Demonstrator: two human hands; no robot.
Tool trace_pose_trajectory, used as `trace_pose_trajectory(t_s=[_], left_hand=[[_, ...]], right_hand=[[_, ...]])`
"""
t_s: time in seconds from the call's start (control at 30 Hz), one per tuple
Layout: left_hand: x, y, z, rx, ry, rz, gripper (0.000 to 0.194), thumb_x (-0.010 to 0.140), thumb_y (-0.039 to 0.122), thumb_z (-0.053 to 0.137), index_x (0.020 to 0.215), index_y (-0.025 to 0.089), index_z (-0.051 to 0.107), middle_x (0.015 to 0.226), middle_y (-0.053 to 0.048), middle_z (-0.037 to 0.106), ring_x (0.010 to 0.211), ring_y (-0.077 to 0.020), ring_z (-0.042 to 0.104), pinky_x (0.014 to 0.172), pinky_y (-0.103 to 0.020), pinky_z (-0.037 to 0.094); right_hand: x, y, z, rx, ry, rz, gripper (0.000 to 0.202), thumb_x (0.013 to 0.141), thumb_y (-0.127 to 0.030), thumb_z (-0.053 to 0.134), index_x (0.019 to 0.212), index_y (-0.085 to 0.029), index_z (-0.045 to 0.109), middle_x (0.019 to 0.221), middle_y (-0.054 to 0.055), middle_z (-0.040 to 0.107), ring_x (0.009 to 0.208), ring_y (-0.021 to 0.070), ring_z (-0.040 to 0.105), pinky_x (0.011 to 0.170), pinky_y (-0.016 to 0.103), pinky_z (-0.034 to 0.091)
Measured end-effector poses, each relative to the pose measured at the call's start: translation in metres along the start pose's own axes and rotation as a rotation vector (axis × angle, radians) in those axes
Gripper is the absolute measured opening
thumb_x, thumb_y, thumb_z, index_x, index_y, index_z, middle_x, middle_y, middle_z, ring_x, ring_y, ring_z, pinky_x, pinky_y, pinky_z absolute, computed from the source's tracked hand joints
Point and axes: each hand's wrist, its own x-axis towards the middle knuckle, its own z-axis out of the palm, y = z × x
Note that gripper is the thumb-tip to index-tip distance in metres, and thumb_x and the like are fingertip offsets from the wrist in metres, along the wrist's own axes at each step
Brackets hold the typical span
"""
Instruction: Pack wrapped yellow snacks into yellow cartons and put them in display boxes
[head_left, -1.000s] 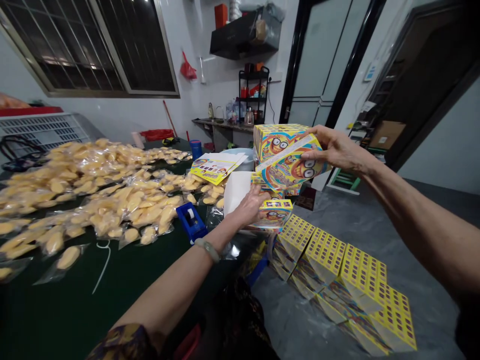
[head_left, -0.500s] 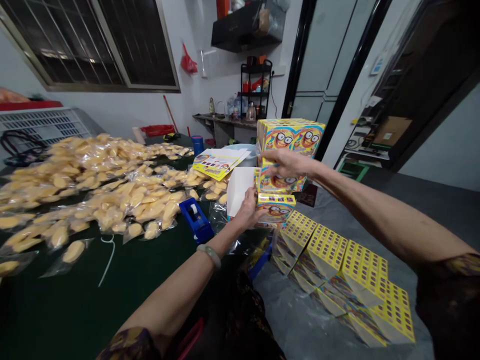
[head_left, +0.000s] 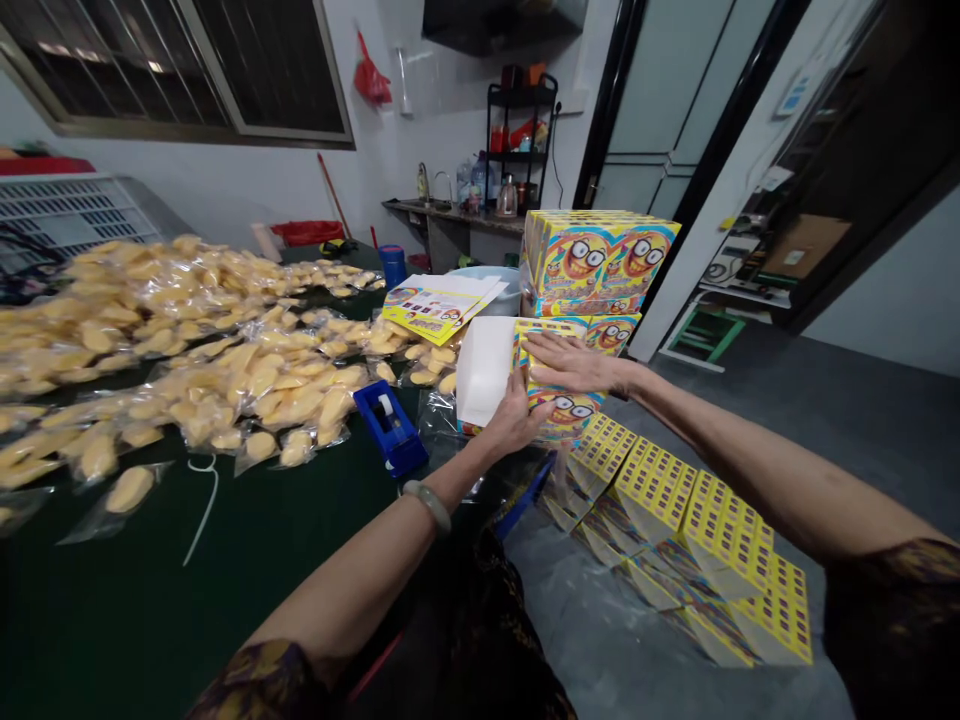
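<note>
Left of the left forearm, the near worktop leaves a broad path, a white tie lying in it. Bagged pieces bar the way beyond. The tape dispenser stands before the box, stacked boxes behind. Floor boxes crowd the right forearm's underside.
</note>
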Motion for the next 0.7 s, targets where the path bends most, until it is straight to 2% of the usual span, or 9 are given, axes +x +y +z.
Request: trace_pose_trajectory(t_s=[0.1, 0.2, 0.3, 0.37, 0.43, 0.53, 0.6, 0.7], left_hand=[[0.005, -0.007, 0.003, 0.094, 0.022, -0.113, 0.065, 0.081, 0.038, 0.055, 0.136, 0.012, 0.031, 0.130, -0.019, 0.050, 0.124, -0.0308, 0.048, 0.106, -0.049, 0.038], [0.008, -0.013, 0.002, 0.114, 0.037, -0.177, 0.062, 0.081, 0.041, 0.056, 0.130, 0.008, 0.037, 0.125, -0.022, 0.052, 0.124, -0.0348, 0.047, 0.105, -0.052, 0.036], [0.005, -0.016, 0.000, 0.098, -0.003, -0.210, 0.057, 0.082, 0.042, 0.055, 0.127, 0.009, 0.042, 0.121, -0.021, 0.056, 0.120, -0.0356, 0.051, 0.103, -0.055, 0.037], [0.001, -0.016, -0.001, 0.066, -0.029, -0.199, 0.054, 0.082, 0.040, 0.056, 0.126, 0.013, 0.043, 0.126, -0.018, 0.055, 0.122, -0.0319, 0.050, 0.105, -0.051, 0.036], [-0.004, -0.015, -0.003, 0.021, -0.056, -0.184, 0.049, 0.081, 0.040, 0.057, 0.123, 0.017, 0.047, 0.128, -0.013, 0.056, 0.122, -0.0278, 0.051, 0.107, -0.044, 0.037], [-0.007, -0.013, -0.006, -0.055, -0.101, -0.201, 0.044, 0.080, 0.044, 0.058, 0.116, 0.020, 0.053, 0.114, -0.008, 0.064, 0.111, -0.0267, 0.058, 0.102, -0.043, 0.042], [-0.007, -0.010, -0.008, -0.117, -0.117, -0.219, 0.048, 0.076, 0.047, 0.062, 0.115, 0.020, 0.055, 0.108, -0.007, 0.067, 0.107, -0.0273, 0.060, 0.100, -0.044, 0.043], [-0.004, -0.002, -0.011, -0.237, -0.104, -0.224, 0.055, 0.075, 0.049, 0.062, 0.121, 0.019, 0.053, 0.118, -0.008, 0.064, 0.111, -0.0276, 0.058, 0.100, -0.045, 0.044]], right_hand=[[0.006, -0.004, 0.004, -0.006, 0.058, 0.050, 0.079, 0.089, -0.065, 0.029, 0.149, -0.014, 0.025, 0.155, 0.019, 0.023, 0.143, 0.0376, 0.019, 0.111, 0.059, 0.019], [0.015, -0.005, 0.010, -0.040, 0.140, 0.053, 0.081, 0.086, -0.065, 0.037, 0.148, -0.013, 0.026, 0.152, 0.022, 0.028, 0.140, 0.0385, 0.026, 0.109, 0.060, 0.023], [0.018, 0.000, 0.012, -0.065, 0.194, 0.110, 0.085, 0.083, -0.068, 0.043, 0.145, -0.010, 0.032, 0.148, 0.026, 0.033, 0.137, 0.0428, 0.030, 0.105, 0.062, 0.027], [0.017, 0.008, 0.012, -0.058, 0.180, 0.081, 0.090, 0.078, -0.070, 0.049, 0.143, -0.009, 0.036, 0.146, 0.027, 0.035, 0.135, 0.0439, 0.032, 0.105, 0.061, 0.029], [0.013, 0.019, 0.011, -0.018, 0.154, -0.011, 0.093, 0.075, -0.070, 0.054, 0.144, -0.010, 0.036, 0.148, 0.026, 0.034, 0.136, 0.0417, 0.032, 0.107, 0.058, 0.028], [0.010, 0.030, 0.009, 0.043, 0.148, -0.104, 0.091, 0.075, -0.069, 0.056, 0.144, -0.013, 0.036, 0.150, 0.022, 0.033, 0.137, 0.0377, 0.032, 0.111, 0.055, 0.026], [0.010, 0.031, 0.008, 0.056, 0.135, -0.106, 0.089, 0.075, -0.067, 0.057, 0.144, -0.015, 0.038, 0.149, 0.020, 0.034, 0.138, 0.0370, 0.032, 0.111, 0.055, 0.025], [0.007, 0.030, 0.007, 0.073, 0.169, -0.037, 0.090, 0.075, -0.067, 0.057, 0.145, -0.015, 0.035, 0.151, 0.020, 0.031, 0.140, 0.0382, 0.026, 0.112, 0.058, 0.021]])
